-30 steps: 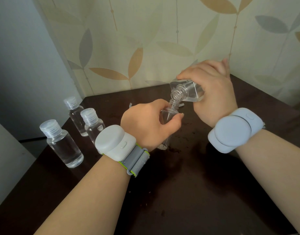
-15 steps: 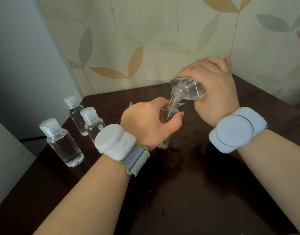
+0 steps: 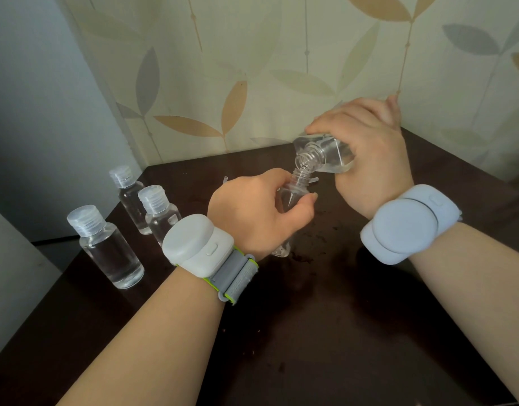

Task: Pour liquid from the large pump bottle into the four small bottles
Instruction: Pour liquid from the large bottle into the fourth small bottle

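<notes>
My right hand point(image 3: 369, 153) grips the large clear bottle point(image 3: 325, 155), tipped over to the left with its pump off and its threaded neck pointing down. That neck meets the open mouth of a small clear bottle point(image 3: 295, 191), which stands on the dark table point(image 3: 325, 332). My left hand point(image 3: 258, 212) wraps around this small bottle and hides most of its body. Three capped small bottles stand at the left: the nearest point(image 3: 106, 247), the middle one point(image 3: 158, 212) and the farthest point(image 3: 126, 194), each with clear liquid inside.
Dark wet spots point(image 3: 320, 238) lie on the table around the held bottle. A small clear part point(image 3: 314, 180) shows behind the bottle necks. Leaf-patterned walls point(image 3: 252, 83) meet in a corner right behind the table, and the table's left edge runs close to the capped bottles.
The large bottle's body has risen a little in my right hand, tipping slightly steeper. My left hand and the small bottle have stayed in place.
</notes>
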A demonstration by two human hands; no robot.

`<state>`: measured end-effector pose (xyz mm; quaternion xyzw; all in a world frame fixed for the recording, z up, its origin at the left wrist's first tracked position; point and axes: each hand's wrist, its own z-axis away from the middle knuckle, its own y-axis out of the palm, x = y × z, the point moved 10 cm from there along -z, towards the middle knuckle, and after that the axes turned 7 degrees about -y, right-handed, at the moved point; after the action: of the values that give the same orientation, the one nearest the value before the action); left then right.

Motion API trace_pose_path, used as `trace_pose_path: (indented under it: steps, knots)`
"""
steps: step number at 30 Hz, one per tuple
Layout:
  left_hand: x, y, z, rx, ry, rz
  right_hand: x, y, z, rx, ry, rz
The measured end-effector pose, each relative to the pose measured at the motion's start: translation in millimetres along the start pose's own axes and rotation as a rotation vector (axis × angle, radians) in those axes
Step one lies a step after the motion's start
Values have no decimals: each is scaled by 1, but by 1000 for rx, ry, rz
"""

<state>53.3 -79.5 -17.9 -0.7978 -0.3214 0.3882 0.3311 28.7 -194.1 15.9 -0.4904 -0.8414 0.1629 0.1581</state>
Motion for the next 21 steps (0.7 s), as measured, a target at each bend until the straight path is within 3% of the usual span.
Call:
trace_pose_path:
  steps: [21]
  knots:
    - [-1, 1, -1, 24, -16, -17, 2, 0, 1, -1, -10, -2]
